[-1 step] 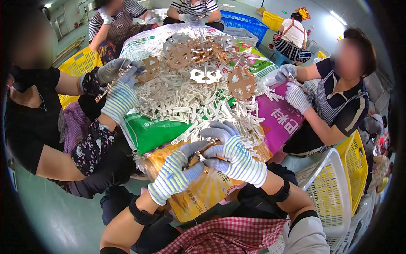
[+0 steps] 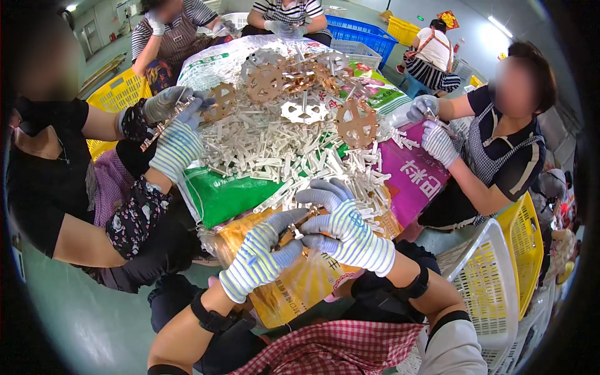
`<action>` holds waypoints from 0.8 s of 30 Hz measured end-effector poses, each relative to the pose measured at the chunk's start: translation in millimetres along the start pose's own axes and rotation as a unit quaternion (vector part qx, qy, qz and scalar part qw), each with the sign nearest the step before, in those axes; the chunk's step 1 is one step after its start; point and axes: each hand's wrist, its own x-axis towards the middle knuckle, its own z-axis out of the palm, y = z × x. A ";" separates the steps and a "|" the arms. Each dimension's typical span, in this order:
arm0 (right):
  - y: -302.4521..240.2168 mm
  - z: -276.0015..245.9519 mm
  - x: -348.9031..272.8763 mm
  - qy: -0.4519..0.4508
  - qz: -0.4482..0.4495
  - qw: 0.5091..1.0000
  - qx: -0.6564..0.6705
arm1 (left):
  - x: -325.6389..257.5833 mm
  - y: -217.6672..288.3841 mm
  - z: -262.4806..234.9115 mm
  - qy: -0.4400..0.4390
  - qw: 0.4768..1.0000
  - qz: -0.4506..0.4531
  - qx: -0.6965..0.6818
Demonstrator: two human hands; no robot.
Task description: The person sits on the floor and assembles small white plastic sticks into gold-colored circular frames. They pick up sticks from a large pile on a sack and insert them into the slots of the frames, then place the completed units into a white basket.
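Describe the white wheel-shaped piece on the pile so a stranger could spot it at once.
Start at the table covered in coloured sacks, with a heap of white strips in its middle. Toward the far side of that heap lie several round spoked wheels. The white wheel sits among them, the only pale one there; its neighbours, like the wheel beside it, are brown.

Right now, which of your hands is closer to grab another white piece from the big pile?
Probably the right hand. It sits nearer the pile of white plastic pieces, its grey fingertips almost at the edge. The left hand lies lower, over the yellow sack. Both pinch one small part.
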 end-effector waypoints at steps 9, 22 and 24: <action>-5.4 -6.1 3.4 -0.017 0.001 1.000 -0.008 | 0.7 -11.7 0.3 -0.028 0.994 -0.042 -0.097; -7.3 -3.4 1.4 -0.025 0.004 0.999 -0.038 | 2.3 -2.8 12.3 0.040 0.999 0.009 0.004; -8.8 -1.1 0.3 -0.012 0.005 0.999 -0.047 | 3.7 -5.4 13.2 0.049 0.998 0.030 0.023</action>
